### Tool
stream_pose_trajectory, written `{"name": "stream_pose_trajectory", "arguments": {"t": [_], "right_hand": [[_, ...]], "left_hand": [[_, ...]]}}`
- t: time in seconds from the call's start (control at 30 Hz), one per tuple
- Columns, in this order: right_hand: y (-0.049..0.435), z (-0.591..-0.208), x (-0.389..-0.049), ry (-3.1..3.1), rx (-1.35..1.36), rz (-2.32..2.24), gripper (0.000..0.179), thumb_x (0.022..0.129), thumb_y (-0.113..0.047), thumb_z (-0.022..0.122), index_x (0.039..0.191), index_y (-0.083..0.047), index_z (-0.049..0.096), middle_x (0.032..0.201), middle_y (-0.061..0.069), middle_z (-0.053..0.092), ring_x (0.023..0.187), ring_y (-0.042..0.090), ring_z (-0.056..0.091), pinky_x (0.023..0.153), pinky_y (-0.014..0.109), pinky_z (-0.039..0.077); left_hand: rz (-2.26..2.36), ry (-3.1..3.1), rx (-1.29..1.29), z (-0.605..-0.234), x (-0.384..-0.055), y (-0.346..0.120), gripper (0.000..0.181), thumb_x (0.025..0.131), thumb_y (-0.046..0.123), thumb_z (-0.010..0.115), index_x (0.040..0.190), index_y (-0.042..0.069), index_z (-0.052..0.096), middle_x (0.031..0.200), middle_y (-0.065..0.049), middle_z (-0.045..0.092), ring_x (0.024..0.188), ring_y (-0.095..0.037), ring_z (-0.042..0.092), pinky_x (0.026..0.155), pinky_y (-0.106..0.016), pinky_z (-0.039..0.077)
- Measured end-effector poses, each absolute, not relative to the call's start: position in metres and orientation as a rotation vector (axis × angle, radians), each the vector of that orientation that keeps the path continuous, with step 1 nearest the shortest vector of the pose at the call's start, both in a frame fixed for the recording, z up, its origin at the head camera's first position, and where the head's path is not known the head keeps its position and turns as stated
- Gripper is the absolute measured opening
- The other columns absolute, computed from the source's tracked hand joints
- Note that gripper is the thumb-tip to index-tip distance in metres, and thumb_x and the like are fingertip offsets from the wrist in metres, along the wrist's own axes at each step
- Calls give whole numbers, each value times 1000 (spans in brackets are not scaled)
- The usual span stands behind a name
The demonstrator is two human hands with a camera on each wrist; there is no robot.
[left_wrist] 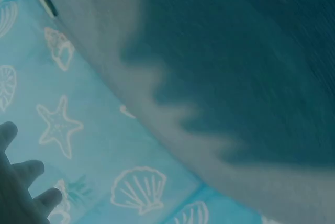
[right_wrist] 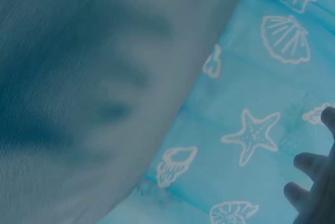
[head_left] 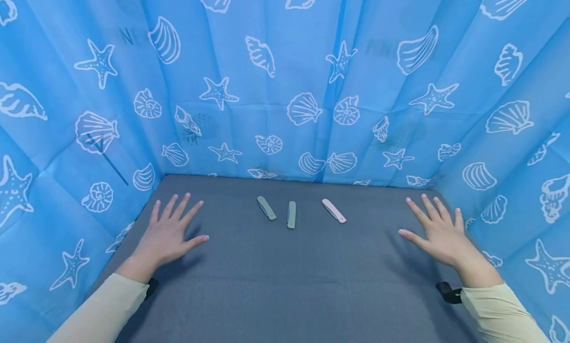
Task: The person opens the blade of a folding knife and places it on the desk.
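Observation:
Three slim folded tools with rounded ends lie apart on the grey cloth-covered table (head_left: 294, 293); they resemble folding knives or razors, but the exact kind cannot be told. One green folded tool (head_left: 266, 208) slants at the left, a second green folded tool (head_left: 291, 215) points almost straight away from me, and a pink folded tool (head_left: 334, 211) slants at the right. To the left of them my left hand (head_left: 166, 239) hovers palm down with fingers spread, holding nothing. On the far right my right hand (head_left: 441, 238) is likewise spread above the table, holding nothing. Fingers show partly in both wrist views.
Blue curtains (head_left: 276, 95) with white shell and starfish prints enclose the table at the back and both sides. Black bands sit under both wrists, at the cuffs of the pale sleeves (head_left: 102, 303). Both wrist views show the table edge against the curtain.

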State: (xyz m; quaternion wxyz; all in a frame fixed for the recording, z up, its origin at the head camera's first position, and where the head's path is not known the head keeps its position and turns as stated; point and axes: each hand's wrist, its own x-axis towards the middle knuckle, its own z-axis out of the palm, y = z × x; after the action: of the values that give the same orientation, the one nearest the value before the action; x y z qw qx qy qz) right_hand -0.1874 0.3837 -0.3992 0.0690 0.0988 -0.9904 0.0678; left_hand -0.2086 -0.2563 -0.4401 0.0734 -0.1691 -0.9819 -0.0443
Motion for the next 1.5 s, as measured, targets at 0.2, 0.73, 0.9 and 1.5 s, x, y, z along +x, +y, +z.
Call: {"name": "stream_pose_trajectory", "arguments": {"t": [0.2,0.73,0.9,1.5], "right_hand": [[369,-401,-191,-2962,294,298,87,96,-58,56,161,-16,16,160,32,15,146,55,5,105,78,-7],[333,-414,-213,-2881,337,504,76,100,-51,54,159,-14,23,160,30,18,146,52,11,107,76,3],[322,-413,-221,-2889,348,578,72,102,-49,52,159,-14,24,160,29,18,146,52,11,106,77,8],[289,-427,-263,-2808,395,725,63,106,-46,45,154,-7,35,156,27,30,143,51,21,106,75,18]], "left_hand": [[-210,-2941,-523,-445,-213,-240,93,90,76,49,159,19,26,164,-20,17,149,-46,10,114,-68,0],[-359,-2848,-567,-449,-225,-193,87,91,73,50,157,18,33,162,-16,27,147,-41,23,117,-62,11],[-393,-2824,-601,-451,-231,-178,85,93,73,47,156,17,34,161,-15,30,146,-40,28,116,-61,17],[-528,-2802,-625,-455,-252,-114,78,95,70,47,155,19,38,158,-12,36,143,-36,35,114,-58,27]]}}
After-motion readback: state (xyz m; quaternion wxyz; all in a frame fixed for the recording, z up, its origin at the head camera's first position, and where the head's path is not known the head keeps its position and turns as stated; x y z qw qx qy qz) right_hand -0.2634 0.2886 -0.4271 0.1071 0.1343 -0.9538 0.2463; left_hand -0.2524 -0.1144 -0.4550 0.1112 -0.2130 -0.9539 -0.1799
